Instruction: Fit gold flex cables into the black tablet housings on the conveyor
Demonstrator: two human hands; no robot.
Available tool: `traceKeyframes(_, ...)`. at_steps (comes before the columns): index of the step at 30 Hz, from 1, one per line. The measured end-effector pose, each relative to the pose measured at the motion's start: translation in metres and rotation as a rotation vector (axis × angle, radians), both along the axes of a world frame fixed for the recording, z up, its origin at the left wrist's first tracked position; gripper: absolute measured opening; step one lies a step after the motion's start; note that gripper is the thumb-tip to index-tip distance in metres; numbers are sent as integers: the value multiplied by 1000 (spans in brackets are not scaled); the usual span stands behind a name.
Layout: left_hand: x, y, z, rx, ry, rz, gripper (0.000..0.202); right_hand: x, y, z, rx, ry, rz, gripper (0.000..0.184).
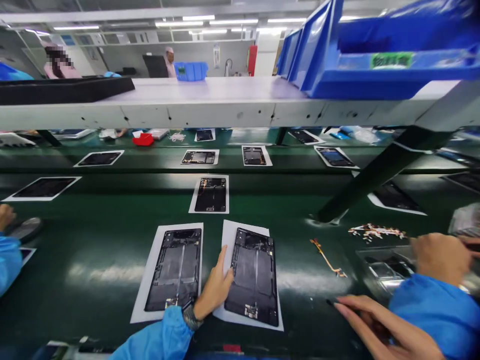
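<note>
Left hand (214, 290) low over the green bench (112, 235), forefinger extended, other fingers bent in at the left edge of a tablet housing (256, 285); cannot tell if they grip or merely rest. That housing lies just right of the left hand, touching it, skewed on a white sheet (229, 237) that shows under the forefinger. Dark band (191, 315) at the wrist. A 2nd housing (173, 270) on its own sheet lies just left of the same hand, the wrist crossing near its lower right corner. Farther ahead of the left hand, well apart: a 3rd housing (212, 195), copper-coloured strip at its top. Right hand (386, 325) well to the right of the touched housing, thumb and forefinger nearly together on a small dark piece (330, 302), too little showing to name. Ahead of those fingertips, near but apart, 1 orange flex cable (325, 257). Beyond it, ahead of the right hand, a loose heap of cables (377, 231). Co-worker's hand (440, 257), blurred, ahead and right of the right hand, blue sleeve (435, 310) behind it.
</note>
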State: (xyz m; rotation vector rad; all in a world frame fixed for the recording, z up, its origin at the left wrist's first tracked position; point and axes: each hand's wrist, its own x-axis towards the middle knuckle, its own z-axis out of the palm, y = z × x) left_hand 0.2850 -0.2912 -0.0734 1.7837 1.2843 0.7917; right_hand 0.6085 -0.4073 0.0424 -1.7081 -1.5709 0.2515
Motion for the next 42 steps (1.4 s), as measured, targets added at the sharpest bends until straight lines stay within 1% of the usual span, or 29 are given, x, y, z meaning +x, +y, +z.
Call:
traceKeyframes(1,-4,-8,0,5,52,-4,69,-6,7,4,-2,6,58,25)
traceKeyframes(3,-12,-18,8,49,159,1,65,-21,24,12,-18,30,146,22)
traceKeyframes(5,-17,-19,23,128,216,30,52,-37,42,19,-59,61,211,21)
traceKeyframes(6,-17,-17,33,161,204,35,44,-45,50,21,-89,78,247,22)
traceKeyframes(8,-15,-11,51,158,97,-19,33,-61,67,24,-172,112,330,23)
traceKeyframes(9,-12,-8,59,117,17,-79,34,-70,75,25,-218,126,375,23)
traceKeyframes(10,-8,-4,65,59,-68,-152,38,-77,84,25,-265,138,412,24)
traceKeyframes(12,3,1,71,-66,-211,-282,58,-90,103,22,-341,166,466,24)
traceKeyframes(13,7,2,71,-106,-246,-312,65,-96,113,20,-366,184,477,24)
traceKeyframes(14,11,3,69,-120,-251,-318,67,-100,123,17,-383,203,480,24)
traceKeyframes(15,13,4,66,-111,-228,-304,63,-103,133,13,-396,221,477,23)
traceKeyframes(17,14,4,59,-33,-126,-247,41,-106,152,5,-415,239,466,20)
traceKeyframes(19,11,6,53,96,7,-215,14,-107,169,-6,-438,234,472,18)
traceKeyframes(20,8,7,51,170,80,-209,5,-107,176,-11,-453,227,481,17)
traceKeyframes(23,0,13,44,384,322,-204,17,-111,196,-30,-500,161,501,16)
traceKeyframes(25,-4,18,40,481,463,-217,24,-117,207,-43,-524,101,500,15)
traceKeyframes(27,-6,24,35,532,568,-252,28,-123,216,-55,-546,66,494,14)
traceKeyframes(29,-6,29,31,546,636,-297,27,-129,224,-66,-566,54,487,12)
traceKeyframes(33,-6,37,27,538,665,-360,28,-138,236,-81,-590,18,476,10)
traceKeyframes(39,-3,42,22,526,552,-358,19,-138,255,-93,-672,-21,464,4)
traceKeyframes(42,-1,39,16,501,484,-354,19,-134,267,-97,-732,-45,438,14)
